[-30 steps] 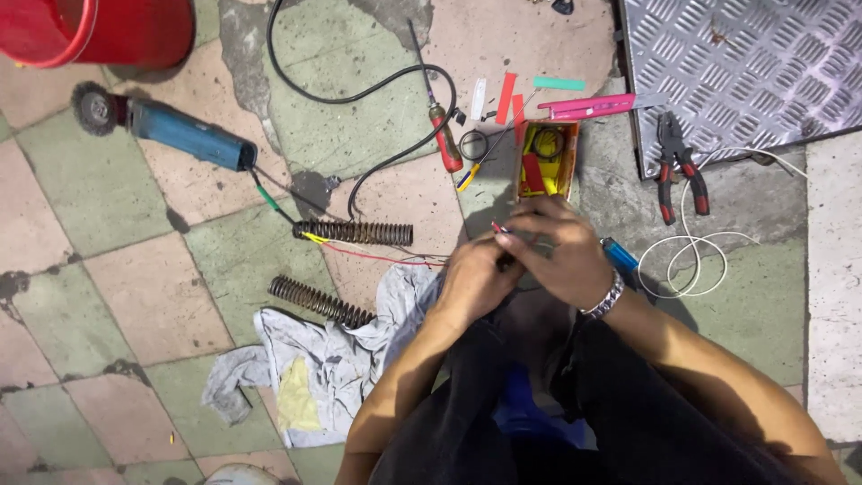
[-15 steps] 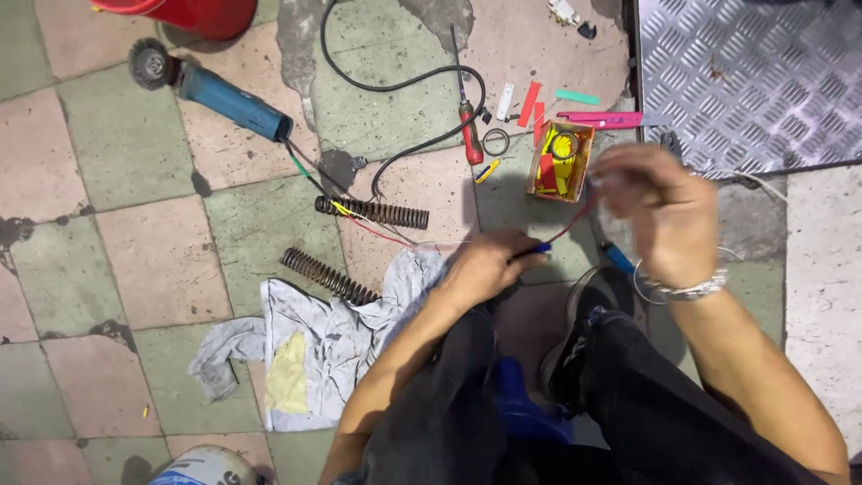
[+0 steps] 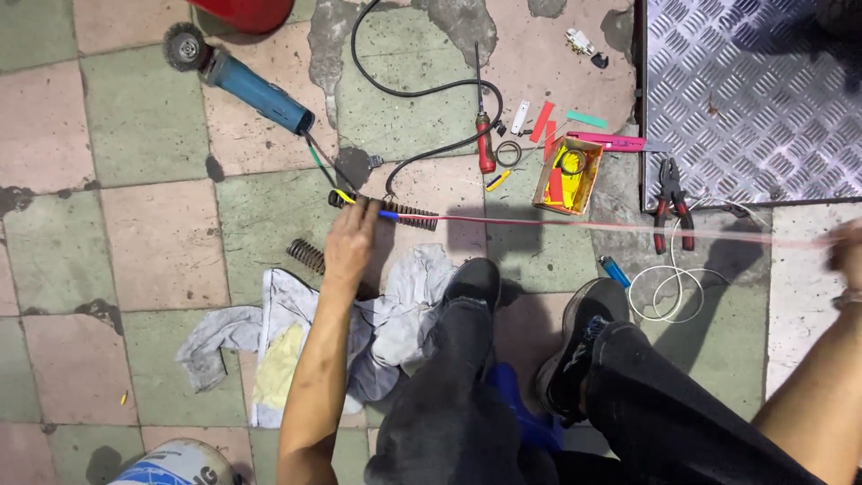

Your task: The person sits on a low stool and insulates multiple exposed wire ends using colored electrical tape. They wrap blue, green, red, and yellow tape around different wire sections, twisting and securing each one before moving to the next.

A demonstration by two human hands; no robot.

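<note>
The right hand (image 3: pixel 848 251) is blurred and cut off at the frame edge, so its fingers' grip cannot be told. The left hand (image 3: pixel 352 241) pinches the blue-sleeved end of a red wire (image 3: pixel 575 223), stretched taut across the floor above a coil spring (image 3: pixel 395 211). Pliers (image 3: pixel 672 202) and a small yellow box (image 3: pixel 567 175) lie nearby.

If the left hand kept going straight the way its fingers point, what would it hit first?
Probably the dark coil spring right at the left hand's fingertips; beyond it lie the black cable and tiled floor. Depth is uncertain.
</note>
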